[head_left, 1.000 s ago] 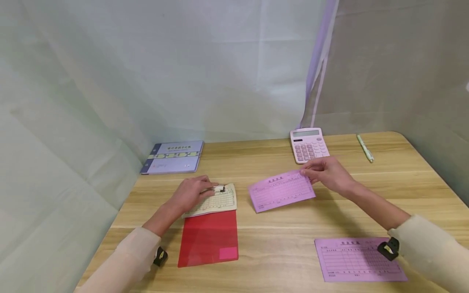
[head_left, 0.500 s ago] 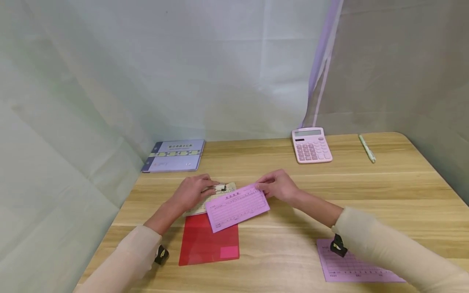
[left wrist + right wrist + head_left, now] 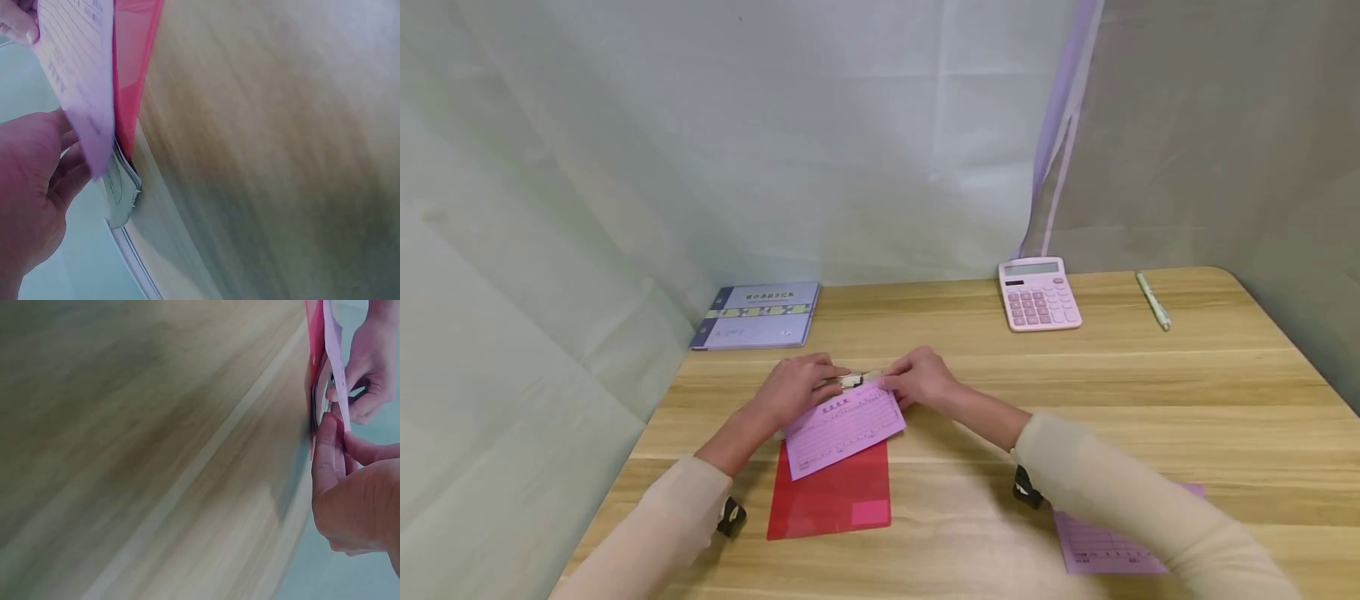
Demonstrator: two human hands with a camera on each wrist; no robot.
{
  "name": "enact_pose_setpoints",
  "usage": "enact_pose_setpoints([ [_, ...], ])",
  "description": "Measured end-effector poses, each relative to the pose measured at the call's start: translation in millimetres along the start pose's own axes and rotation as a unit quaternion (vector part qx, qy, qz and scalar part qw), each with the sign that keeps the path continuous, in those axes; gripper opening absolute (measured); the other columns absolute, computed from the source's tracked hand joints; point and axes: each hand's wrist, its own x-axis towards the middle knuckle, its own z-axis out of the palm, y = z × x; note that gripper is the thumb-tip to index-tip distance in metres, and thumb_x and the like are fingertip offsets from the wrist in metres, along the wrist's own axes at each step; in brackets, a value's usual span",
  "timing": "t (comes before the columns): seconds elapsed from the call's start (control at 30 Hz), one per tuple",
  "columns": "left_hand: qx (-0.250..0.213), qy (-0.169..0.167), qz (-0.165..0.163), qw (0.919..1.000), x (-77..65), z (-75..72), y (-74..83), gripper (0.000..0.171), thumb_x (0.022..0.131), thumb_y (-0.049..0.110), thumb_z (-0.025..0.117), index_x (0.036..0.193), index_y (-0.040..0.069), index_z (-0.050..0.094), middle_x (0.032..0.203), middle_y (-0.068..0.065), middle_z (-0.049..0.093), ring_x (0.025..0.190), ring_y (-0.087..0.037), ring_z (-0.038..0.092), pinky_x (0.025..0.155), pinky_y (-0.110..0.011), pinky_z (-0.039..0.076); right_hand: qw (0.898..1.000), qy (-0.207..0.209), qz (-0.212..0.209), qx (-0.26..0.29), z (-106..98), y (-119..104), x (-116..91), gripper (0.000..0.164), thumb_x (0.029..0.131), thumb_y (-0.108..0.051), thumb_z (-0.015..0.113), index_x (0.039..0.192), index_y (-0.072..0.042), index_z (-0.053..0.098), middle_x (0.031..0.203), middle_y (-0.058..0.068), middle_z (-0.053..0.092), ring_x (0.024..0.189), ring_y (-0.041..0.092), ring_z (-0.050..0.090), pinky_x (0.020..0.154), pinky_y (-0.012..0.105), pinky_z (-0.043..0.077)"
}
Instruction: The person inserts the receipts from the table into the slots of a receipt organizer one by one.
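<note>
My left hand [image 3: 793,390] holds the metal clip [image 3: 852,381] at the top of a red clipboard [image 3: 831,496], its fingers and thumb pressed on the clip. Cream printed slips [image 3: 119,190] lie under that clip, mostly covered in the head view. With thumb and fingers, my right hand [image 3: 921,377] pinches a purple printed form [image 3: 846,429] by its upper right corner. The form slants over the slips and the upper part of the clipboard, its top edge just below the clip. In the right wrist view the right fingertips [image 3: 328,428] are right at the clipboard's edge.
Another purple form [image 3: 1105,548] lies at the front right, partly under the right sleeve. At the back are a blue account book [image 3: 756,315], a pink calculator [image 3: 1040,296] and a light green pen [image 3: 1153,302]. Fabric curtains [image 3: 880,150] hang behind the wooden table [image 3: 970,533].
My right hand has carried the purple form leftward from beside the clipboard to over the cream slips, below the clip. The left hand has stayed at the clip.
</note>
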Motion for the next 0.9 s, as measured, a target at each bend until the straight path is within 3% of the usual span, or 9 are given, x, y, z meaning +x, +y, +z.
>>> enact_pose_setpoints([
  [0.4,-0.016,-0.004,-0.005,0.9998,-1.4,-1.4,0.9,0.034,0.1,0.029,0.077,0.132,0.017,0.077,0.103,0.004,0.069,0.083,-0.014,0.059,0.08,-0.035,0.051,0.998,0.004,-0.003,-0.06,10.4,0.2,12.8,0.011,0.097,-0.004,0.077,0.101,0.006,0.081,0.086,0.011,0.076,0.067,0.016,0.072,0.064,0.031,0.062],
  [0.7,0.021,0.011,0.039,0.999,-2.5,1.4,1.2,0.033,0.102,0.023,0.075,0.134,0.015,0.076,0.107,0.002,0.067,0.084,-0.014,0.061,0.081,-0.032,0.057,0.994,0.011,-0.01,-0.111,11.8,-1.5,14.6,0.01,0.097,-0.006,0.077,0.095,0.002,0.081,0.077,0.007,0.074,0.062,0.013,0.067,0.058,0.027,0.058],
  [0.9,0.045,0.04,0.069,0.9958,-4.2,3.9,1.1,0.032,0.101,0.015,0.075,0.133,0.015,0.076,0.101,0.001,0.065,0.076,-0.012,0.057,0.073,-0.027,0.055,0.993,0.012,-0.023,-0.118,13.0,-1.4,15.5,0.01,0.098,-0.004,0.075,0.095,0.004,0.08,0.077,0.009,0.075,0.058,0.013,0.067,0.056,0.027,0.058],
])
